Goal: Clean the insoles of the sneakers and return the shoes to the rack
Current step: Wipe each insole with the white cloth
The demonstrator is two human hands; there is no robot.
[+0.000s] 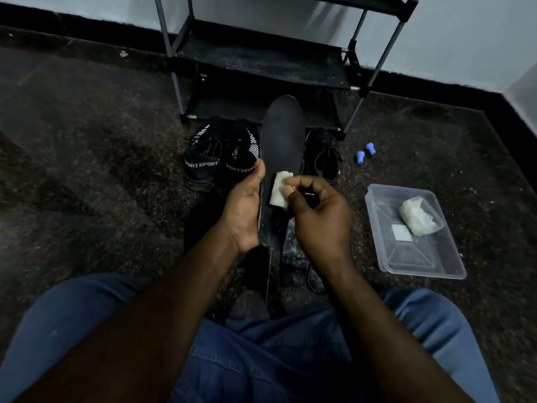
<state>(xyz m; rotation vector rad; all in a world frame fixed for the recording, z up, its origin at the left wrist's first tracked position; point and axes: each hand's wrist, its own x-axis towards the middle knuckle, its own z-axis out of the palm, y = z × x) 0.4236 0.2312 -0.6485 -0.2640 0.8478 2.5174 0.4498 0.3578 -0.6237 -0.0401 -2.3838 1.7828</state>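
While the left hand grips one insole, the right hand pinches one white wipe.

- The rack stands against the wall ahead of you.
- A pair of sneakers sits on the floor before it, with a third shoe to their right.
- The insole rises between them, and the pad lies on it.
- The tub lies on the floor to your right, with a wad inside.

head cam | worn, faces forward and down | close over left hand, right hand | shoe rack farther ahead
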